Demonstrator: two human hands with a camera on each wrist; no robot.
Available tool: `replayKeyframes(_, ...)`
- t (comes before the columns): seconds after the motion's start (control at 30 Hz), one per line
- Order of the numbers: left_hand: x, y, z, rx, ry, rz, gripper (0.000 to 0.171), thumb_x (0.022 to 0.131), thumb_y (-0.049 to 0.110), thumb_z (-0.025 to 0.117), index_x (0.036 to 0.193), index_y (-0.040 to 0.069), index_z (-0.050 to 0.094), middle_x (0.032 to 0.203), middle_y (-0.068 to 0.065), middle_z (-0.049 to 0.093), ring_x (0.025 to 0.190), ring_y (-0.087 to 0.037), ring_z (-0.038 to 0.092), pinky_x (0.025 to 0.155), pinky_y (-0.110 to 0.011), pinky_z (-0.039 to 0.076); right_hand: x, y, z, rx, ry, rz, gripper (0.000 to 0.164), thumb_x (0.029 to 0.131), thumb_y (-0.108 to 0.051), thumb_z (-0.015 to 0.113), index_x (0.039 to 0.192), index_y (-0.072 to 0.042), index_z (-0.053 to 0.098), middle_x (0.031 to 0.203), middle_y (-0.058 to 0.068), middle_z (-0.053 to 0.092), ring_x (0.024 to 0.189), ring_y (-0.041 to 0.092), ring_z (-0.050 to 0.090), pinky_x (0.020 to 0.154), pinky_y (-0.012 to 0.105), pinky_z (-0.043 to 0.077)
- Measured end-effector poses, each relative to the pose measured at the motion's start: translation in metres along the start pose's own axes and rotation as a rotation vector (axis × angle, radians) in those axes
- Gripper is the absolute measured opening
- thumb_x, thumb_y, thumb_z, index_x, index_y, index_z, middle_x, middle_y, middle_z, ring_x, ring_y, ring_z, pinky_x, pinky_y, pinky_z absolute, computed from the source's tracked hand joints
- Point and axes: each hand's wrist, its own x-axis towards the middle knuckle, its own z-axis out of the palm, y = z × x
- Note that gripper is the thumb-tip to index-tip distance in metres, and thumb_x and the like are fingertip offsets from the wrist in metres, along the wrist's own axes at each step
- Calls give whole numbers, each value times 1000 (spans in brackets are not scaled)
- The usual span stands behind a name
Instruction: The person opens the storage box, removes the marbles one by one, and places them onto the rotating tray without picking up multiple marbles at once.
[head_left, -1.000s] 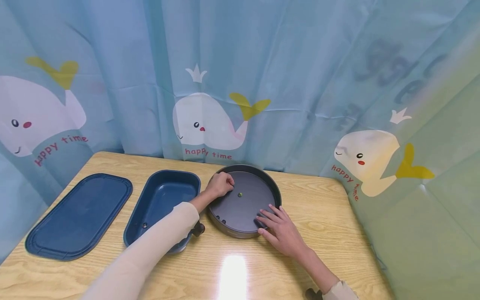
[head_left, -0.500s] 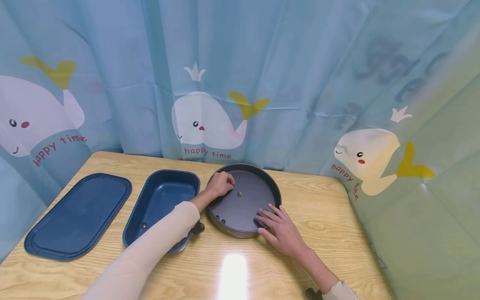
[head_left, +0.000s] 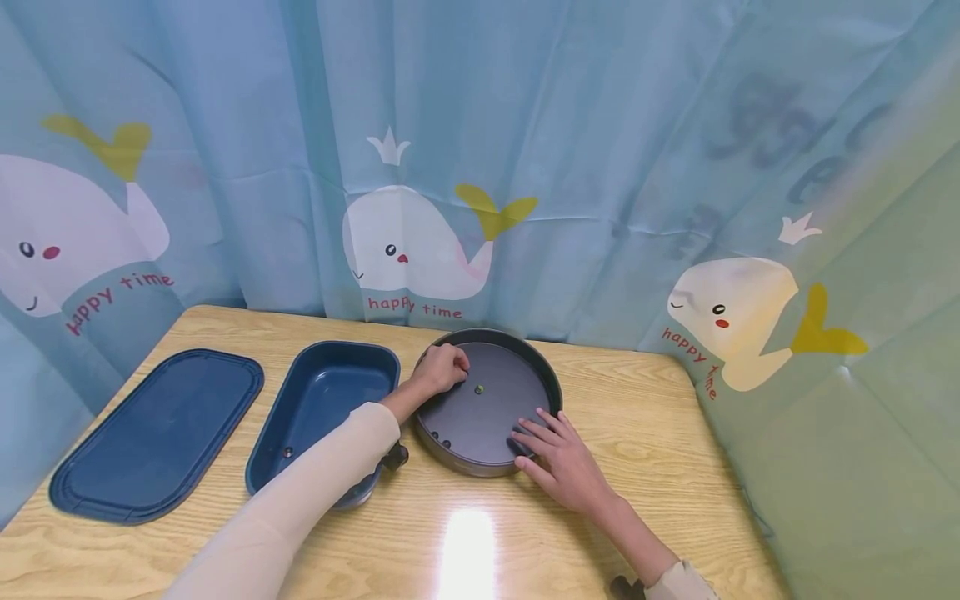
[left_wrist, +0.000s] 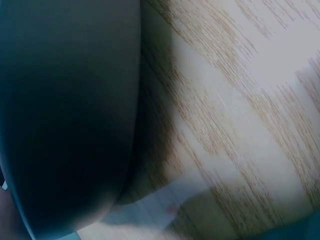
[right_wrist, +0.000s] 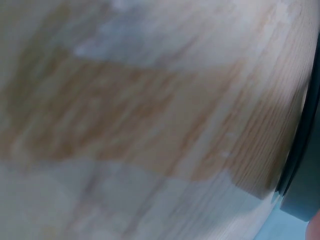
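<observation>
A round dark grey pan (head_left: 498, 417) lies on the table, with a tiny green bead-like ball (head_left: 479, 389) near its middle. Two small dark balls (head_left: 447, 444) sit by its front left wall. My left hand (head_left: 441, 369) reaches over the pan's left rim, fingers curled; a small dark thing (head_left: 466, 373) shows at the fingertips, too small to name. Across the front right rim my right hand (head_left: 564, 464) rests with fingers spread and fairly straight. In the left wrist view the pan's outer wall (left_wrist: 70, 100) fills the left; the right wrist view catches its edge (right_wrist: 306, 165).
Left of the pan stands a deep blue rectangular container (head_left: 341, 392) with a small ball (head_left: 288, 452) inside, partly behind my left sleeve. Farther left lies a flat blue lid (head_left: 161, 433). A blue whale-print curtain (head_left: 585, 167) closes off the table's back and right.
</observation>
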Motion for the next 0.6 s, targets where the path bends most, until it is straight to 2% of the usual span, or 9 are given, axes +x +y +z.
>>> replayKeyframes(0.17, 0, 0, -2, 17, 12, 21, 5, 90, 6, 72, 94, 5, 75, 87, -3, 70, 83, -19, 64, 78, -36, 53, 0, 0, 0, 7, 5, -6, 40, 100, -41, 59, 129, -15, 69, 139, 5, 59, 139, 34, 40, 114, 58, 21)
replayKeyframes(0.27, -1, 2, -5, -3, 20, 30, 5, 90, 6, 72, 95, 5, 74, 87, -4, 69, 82, -19, 64, 78, -36, 53, 0, 1, -1, 5, 2, -7, 40, 100, -41, 59, 129, -15, 69, 139, 5, 59, 139, 35, 40, 114, 58, 21)
replayKeyframes(0.43, -6, 9, -14, -103, 14, 37, 10, 91, 4, 71, 101, 2, 73, 91, -5, 70, 85, -20, 65, 79, -35, 53, 0, 1, 0, 3, -6, -2, 40, 100, -41, 59, 130, -16, 68, 140, 4, 58, 140, 34, 39, 114, 58, 21)
replayKeyframes(0.6, -19, 15, -32, -217, 20, 95, 14, 93, 6, 69, 105, 0, 72, 94, -7, 70, 90, -23, 66, 78, -36, 53, 0, 1, 0, 0, 2, -2, 40, 99, -41, 60, 129, -16, 69, 139, 4, 59, 139, 35, 40, 113, 59, 22)
